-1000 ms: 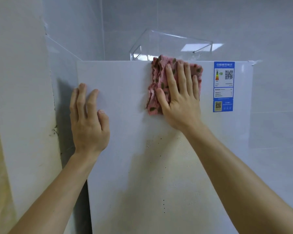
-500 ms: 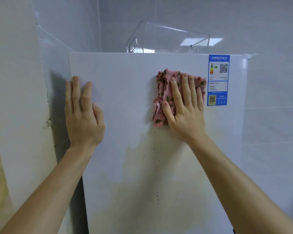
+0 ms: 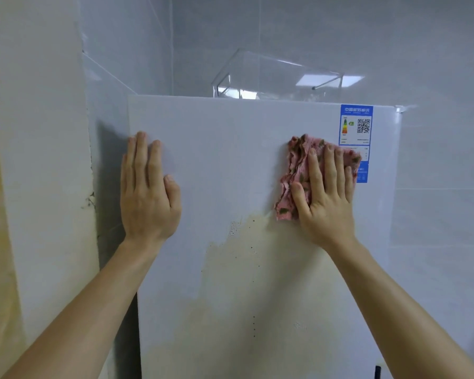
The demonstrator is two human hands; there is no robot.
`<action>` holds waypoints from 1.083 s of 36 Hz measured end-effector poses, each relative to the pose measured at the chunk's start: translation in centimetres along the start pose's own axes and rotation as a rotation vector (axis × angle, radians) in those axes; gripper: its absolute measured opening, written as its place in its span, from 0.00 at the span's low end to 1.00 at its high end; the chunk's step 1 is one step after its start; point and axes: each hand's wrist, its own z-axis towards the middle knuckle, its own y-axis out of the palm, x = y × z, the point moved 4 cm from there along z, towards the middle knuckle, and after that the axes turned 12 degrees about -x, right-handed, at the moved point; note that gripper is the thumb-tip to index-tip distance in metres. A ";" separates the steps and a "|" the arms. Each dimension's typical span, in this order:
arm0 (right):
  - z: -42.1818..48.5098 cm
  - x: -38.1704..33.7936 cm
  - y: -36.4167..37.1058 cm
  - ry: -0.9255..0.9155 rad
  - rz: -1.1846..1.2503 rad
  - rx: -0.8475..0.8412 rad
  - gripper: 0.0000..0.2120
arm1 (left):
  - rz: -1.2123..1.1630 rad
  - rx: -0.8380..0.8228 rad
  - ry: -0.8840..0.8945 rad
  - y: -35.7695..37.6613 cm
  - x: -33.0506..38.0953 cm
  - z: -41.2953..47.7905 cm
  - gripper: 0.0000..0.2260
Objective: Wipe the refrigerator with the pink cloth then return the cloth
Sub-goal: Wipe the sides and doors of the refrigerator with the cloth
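The white refrigerator [image 3: 230,149] fills the middle of the view, its door face towards me, with a yellowish stained patch and dark specks across the lower half. My right hand [image 3: 326,195] presses the crumpled pink cloth [image 3: 296,170] flat against the door with straight fingers, at the upper right, partly over a blue energy label [image 3: 356,124]. My left hand [image 3: 145,192] lies flat on the door near its left edge, fingers straight and pointing up, holding nothing.
A clear plastic box [image 3: 279,77] stands on top of the refrigerator. A white wall [image 3: 39,160] with yellow staining runs close along the left side. Grey tiled wall lies behind and to the right. A small black object [image 3: 377,372] shows at the bottom edge.
My right hand has slid the pink cloth down from the door's top edge and a little right, onto the lower part of the blue label. My left hand stays pressed on the door.
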 end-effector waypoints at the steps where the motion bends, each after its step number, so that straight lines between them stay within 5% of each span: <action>1: 0.0 0.2 -0.1 -0.003 -0.002 -0.013 0.34 | -0.001 -0.001 0.000 0.0 0.0 0.0 0.25; 12: 6.8 1.9 -4.0 0.042 0.015 -0.059 0.33 | -0.010 -0.001 0.022 0.0 -0.1 0.0 0.24; 23: -0.1 5.7 -1.7 0.107 0.073 -0.055 0.34 | -0.004 0.020 0.030 0.4 -0.3 -0.2 0.24; 39: 4.4 6.9 -4.0 0.157 0.077 -0.081 0.35 | 0.012 0.014 0.020 0.7 -0.1 -0.2 0.25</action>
